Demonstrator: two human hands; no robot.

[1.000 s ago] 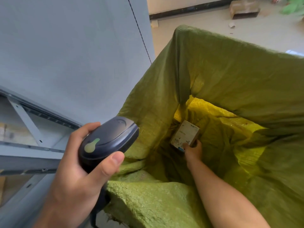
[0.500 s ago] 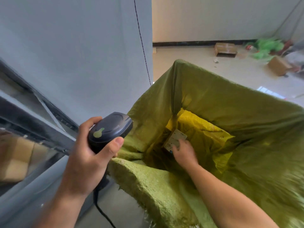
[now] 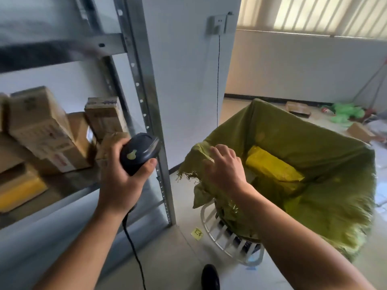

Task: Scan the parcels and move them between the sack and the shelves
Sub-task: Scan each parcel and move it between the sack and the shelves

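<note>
Nearest us is one dark rounded shoe toe [image 3: 210, 276] on the pale floor [image 3: 178, 258].

Our left hand [image 3: 122, 183] grips the black handheld barcode scanner [image 3: 139, 155], thumb across the front and fingers wrapped behind. The scanner's long axis runs up from the wrist. Its head tips up and to the right, nose toward the upright post of the grey metal shelf rack [image 3: 146, 101]. One pale green button faces us. One black cable [image 3: 134, 248] drops from the handle to the floor.

Our right hand [image 3: 226, 167] hangs over the near left rim of the olive-green woven sack [image 3: 314, 147]. Its back is toward us, with the fingers bent down and blurred at the frayed edge. We cannot tell whether it touches the rim or holds anything underneath.

The sack stands open-mouthed in one white slatted plastic basket [image 3: 228, 237]. One small yellow sticky note [image 3: 196, 233] lies on the floor beside the basket.

Inside the sack is one yellow plastic-wrapped parcel [image 3: 272, 167], flat and oblong. Its long axis runs from upper left to lower right in view, and it leans on the inner wall.

On the rack at left are brown cardboard parcels [image 3: 39, 130]. We count at least five, all motion-blurred: two stand tall and tilted, the others lie flat.

Further off is one grey wall socket [image 3: 217, 24] with a thin cord hanging. On the far floor are two loose cardboard boxes [image 3: 297, 107] and one heap of light green plastic bags [image 3: 345, 114].
</note>
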